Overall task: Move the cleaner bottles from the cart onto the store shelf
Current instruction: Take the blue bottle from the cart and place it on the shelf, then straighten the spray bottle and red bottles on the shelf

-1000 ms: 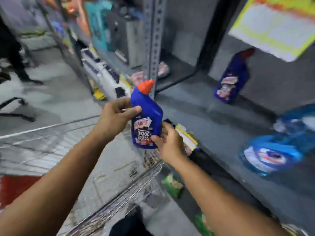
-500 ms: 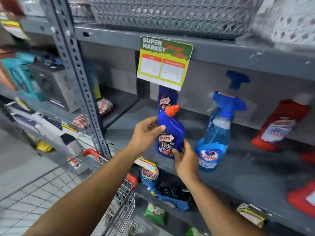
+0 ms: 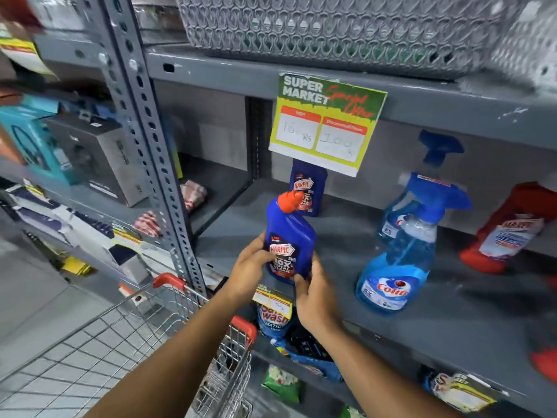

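A blue Harpic bottle (image 3: 289,236) with an orange cap is upright at the front edge of the grey shelf (image 3: 452,309). My left hand (image 3: 248,267) grips its left side and my right hand (image 3: 315,294) holds its lower right. Whether its base rests on the shelf is hidden by my fingers. Another blue Harpic bottle (image 3: 308,188) stands at the back of the shelf. Two blue Colin spray bottles (image 3: 398,260) stand to the right, and a red bottle (image 3: 512,227) leans further right. The wire cart (image 3: 168,321) with red corners is below left.
A green and yellow price sign (image 3: 327,122) hangs from the shelf above. A grey plastic basket (image 3: 331,28) sits on that upper shelf. A perforated steel post (image 3: 150,140) stands left of the bottle. Boxes fill the left bay, and packets lie on the lower shelf.
Both hands have carried the blue bottle up from above the cart to the shelf's front edge. My view has swung from the aisle floor onto the shelf.
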